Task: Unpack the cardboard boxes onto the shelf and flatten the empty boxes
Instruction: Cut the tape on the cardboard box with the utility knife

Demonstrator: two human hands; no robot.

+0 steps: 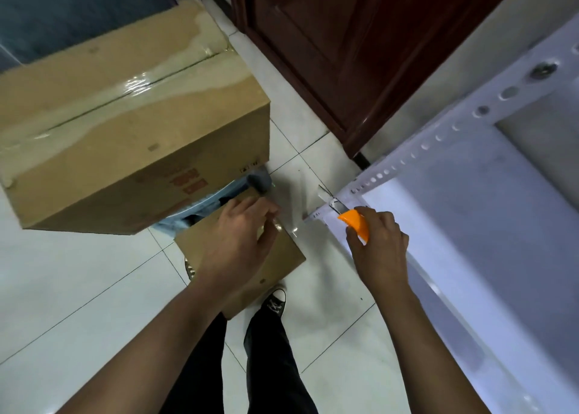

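Resting on stacked goods over the tiled floor (pixel 78 288), taped cardboard box (pixel 125 116) still sealed. Left hand (pixel 235 244) pinches tape on lower box flap (pixel 269 257). Right hand (pixel 380 244) grips orange box cutter (pixel 355 222), blade out, beside white shelf (pixel 470 225).

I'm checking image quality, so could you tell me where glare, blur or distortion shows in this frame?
Head view: glare on the large box's tape; motion blur softens the left hand and the box flap under it; wide-angle bending curves the shelf upright.
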